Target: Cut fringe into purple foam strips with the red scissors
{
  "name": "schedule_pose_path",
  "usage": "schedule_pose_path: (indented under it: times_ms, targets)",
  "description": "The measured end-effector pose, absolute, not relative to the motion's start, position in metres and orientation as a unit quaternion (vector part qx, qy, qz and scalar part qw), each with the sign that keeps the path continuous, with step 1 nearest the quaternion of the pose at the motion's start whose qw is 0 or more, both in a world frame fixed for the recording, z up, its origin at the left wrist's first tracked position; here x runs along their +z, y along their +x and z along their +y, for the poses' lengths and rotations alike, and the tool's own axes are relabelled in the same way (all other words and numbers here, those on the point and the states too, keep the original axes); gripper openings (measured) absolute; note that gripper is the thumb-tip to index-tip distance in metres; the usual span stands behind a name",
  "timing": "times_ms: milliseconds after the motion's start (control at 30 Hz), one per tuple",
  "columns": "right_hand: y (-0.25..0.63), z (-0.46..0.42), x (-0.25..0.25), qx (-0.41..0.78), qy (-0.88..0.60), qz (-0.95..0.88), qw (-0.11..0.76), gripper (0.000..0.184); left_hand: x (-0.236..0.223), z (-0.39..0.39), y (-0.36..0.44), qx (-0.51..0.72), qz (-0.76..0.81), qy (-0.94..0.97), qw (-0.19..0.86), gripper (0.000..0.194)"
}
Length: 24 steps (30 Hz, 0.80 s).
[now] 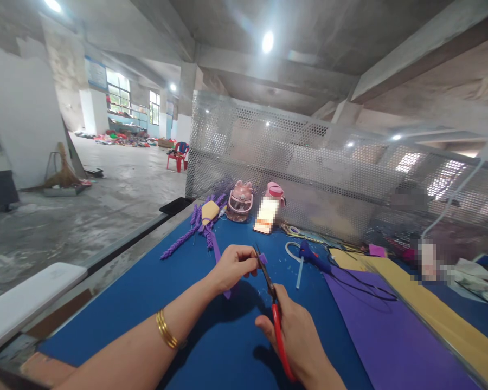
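My left hand pinches a purple strip, which shows above and below the hand. At its fingertips, a small purple piece lies beside the scissor blades. My right hand holds the red-handled scissors, blades pointing away from me toward the left fingertips. Whether the blades touch the purple piece I cannot tell. Beyond my left hand lie several purple braided-looking stems and a yellow oval piece.
A blue glue gun with a cord lies right of the scissors, beside a purple sheet and a yellow sheet. Behind stand a pink clear container, a lit phone and a pink-lidded bottle, before a perforated metal panel.
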State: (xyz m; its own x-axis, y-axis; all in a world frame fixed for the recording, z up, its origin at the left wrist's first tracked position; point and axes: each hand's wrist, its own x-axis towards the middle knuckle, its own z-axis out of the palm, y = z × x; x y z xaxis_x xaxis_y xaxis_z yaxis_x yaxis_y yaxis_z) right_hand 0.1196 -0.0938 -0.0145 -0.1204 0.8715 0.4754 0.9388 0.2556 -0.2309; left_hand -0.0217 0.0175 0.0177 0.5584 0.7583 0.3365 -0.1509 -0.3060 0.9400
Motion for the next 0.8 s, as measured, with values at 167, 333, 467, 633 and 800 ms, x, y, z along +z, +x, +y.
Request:
schedule_pose_path:
  times_ms: [167, 333, 467, 633, 800]
  targets:
    - [0.1195, -0.0938, -0.0146, -0.063, -0.605, -0.746, 0.271, 0.056, 0.0179, 0.0177, -0.0225, 0.412, 0.219, 0.696, 0.545, 0.015]
    - [0.1192, -0.0944, -0.014, -0.058, -0.604, -0.747, 0.272, 0.062, 0.0184, 0.0172, -0.0225, 0.414, 0.214, 0.691, 0.553, 0.015]
    - [0.1201, -0.0946, -0.0142, -0.056, -0.6, -0.749, 0.275, 0.061, 0.019, 0.0167, -0.0222, 0.414, 0.218, 0.692, 0.55, 0.016]
    - [0.1214, -0.0938, -0.0161, -0.06, -0.591, -0.753, 0.284, 0.058, 0.019, 0.0167, -0.0225, 0.412, 0.224, 0.696, 0.545, 0.019]
    - [0.1209, -0.0935, -0.016, -0.051, -0.597, -0.749, 0.283, 0.062, 0.0197, 0.0162, -0.0232, 0.412, 0.218, 0.695, 0.547, 0.017]
